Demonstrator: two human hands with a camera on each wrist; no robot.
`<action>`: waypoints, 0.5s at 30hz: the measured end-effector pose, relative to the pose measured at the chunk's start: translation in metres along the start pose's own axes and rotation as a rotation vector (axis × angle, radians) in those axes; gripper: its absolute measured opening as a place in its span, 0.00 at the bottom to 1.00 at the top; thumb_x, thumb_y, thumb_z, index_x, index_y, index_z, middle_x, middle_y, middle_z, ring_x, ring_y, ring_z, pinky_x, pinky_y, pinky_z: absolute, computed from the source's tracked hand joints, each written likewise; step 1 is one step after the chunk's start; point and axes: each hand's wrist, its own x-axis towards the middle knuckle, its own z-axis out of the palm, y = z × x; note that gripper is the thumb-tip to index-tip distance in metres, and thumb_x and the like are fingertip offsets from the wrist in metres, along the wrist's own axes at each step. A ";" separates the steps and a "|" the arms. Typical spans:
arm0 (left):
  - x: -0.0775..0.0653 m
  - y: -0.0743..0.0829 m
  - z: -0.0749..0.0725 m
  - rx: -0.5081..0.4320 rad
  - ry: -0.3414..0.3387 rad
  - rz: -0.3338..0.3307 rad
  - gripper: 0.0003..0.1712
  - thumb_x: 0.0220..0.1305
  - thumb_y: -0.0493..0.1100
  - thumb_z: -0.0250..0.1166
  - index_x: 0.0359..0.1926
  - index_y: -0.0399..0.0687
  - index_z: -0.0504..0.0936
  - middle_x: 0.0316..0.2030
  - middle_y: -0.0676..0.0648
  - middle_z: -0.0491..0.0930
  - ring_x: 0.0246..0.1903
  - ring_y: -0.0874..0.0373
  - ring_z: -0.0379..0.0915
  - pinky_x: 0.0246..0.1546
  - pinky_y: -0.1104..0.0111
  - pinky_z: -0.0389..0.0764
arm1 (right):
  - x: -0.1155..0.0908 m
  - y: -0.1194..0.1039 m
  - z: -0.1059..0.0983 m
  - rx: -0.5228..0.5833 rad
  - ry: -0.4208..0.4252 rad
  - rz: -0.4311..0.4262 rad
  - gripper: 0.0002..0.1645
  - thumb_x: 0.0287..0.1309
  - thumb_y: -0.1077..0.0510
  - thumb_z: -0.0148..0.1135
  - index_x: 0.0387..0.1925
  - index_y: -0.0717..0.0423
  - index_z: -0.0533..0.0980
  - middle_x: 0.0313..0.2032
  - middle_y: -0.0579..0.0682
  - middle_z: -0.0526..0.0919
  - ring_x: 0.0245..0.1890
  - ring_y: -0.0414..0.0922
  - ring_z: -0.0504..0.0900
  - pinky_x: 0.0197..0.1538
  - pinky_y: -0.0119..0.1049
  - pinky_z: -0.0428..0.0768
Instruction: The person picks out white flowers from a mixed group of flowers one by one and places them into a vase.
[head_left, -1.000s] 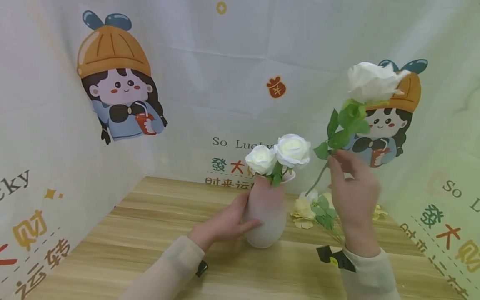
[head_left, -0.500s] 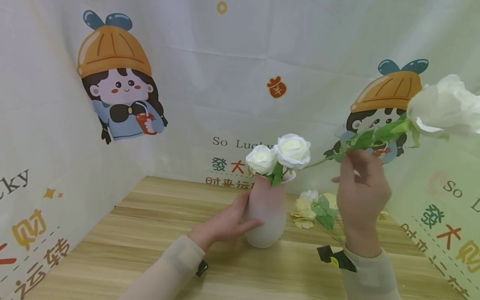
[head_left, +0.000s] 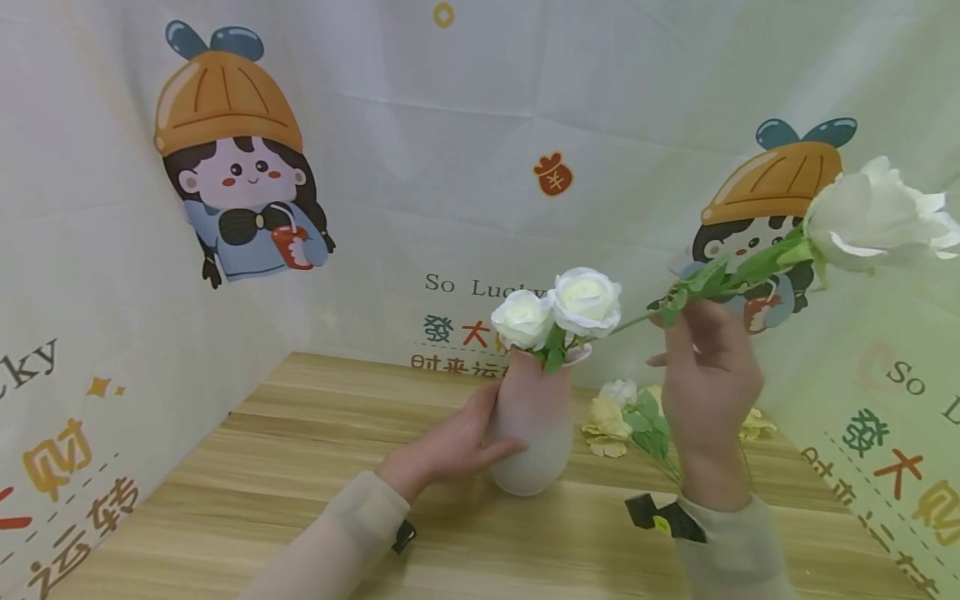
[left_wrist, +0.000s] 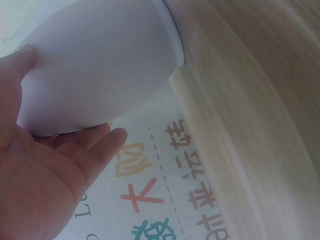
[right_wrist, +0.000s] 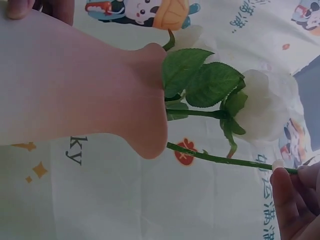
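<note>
Head view: the large white, fabric-looking rose [head_left: 873, 218] is carried by the right hand [head_left: 712, 387], its bloom up and to the right of the pinch. Thumb and fingertips close narrowly on the thin green stem [head_left: 628, 323] near the lowest leaves, a placement that presumably leaves the lower length free and lets the angle be steered. From the pinch, the stem slopes down-left to the flared rim of the matte, pink-to-white, pear-shaped vase [head_left: 534, 417]. Its tip is out of sight at the rim — judged to be inside the mouth.

The vase sits lower and left of that pinch, within the left hand [head_left: 459, 437]. Thumb on the near side and fingers on the far side clasp the body, likely to brace it against sideways push from the slanted stem.

Two white roses [head_left: 585, 300] stand in the vase above the left grip, supported by the narrow neck. Yellow and white flowers with green leaves [head_left: 609, 427] lie below and left of the right-hand pinch, on the wood-grain table [head_left: 300, 475]. Behind both grips hangs a pale printed cloth [head_left: 420, 183].
</note>
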 end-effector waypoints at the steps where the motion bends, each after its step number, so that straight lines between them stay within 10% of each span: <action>1: 0.000 0.000 0.000 0.000 0.000 0.000 0.55 0.67 0.64 0.62 0.75 0.36 0.44 0.68 0.35 0.56 0.64 0.50 0.58 0.65 0.57 0.64 | -0.001 0.002 0.001 -0.007 -0.012 0.015 0.09 0.62 0.74 0.61 0.44 0.76 0.78 0.34 0.59 0.84 0.32 0.47 0.82 0.22 0.22 0.81; 15: -0.001 0.002 -0.001 0.007 -0.009 -0.007 0.56 0.67 0.64 0.62 0.75 0.35 0.43 0.68 0.34 0.56 0.64 0.49 0.58 0.65 0.57 0.64 | -0.027 0.065 0.011 -0.203 -0.216 0.240 0.07 0.66 0.62 0.62 0.44 0.61 0.79 0.35 0.50 0.85 0.33 0.40 0.83 0.25 0.25 0.83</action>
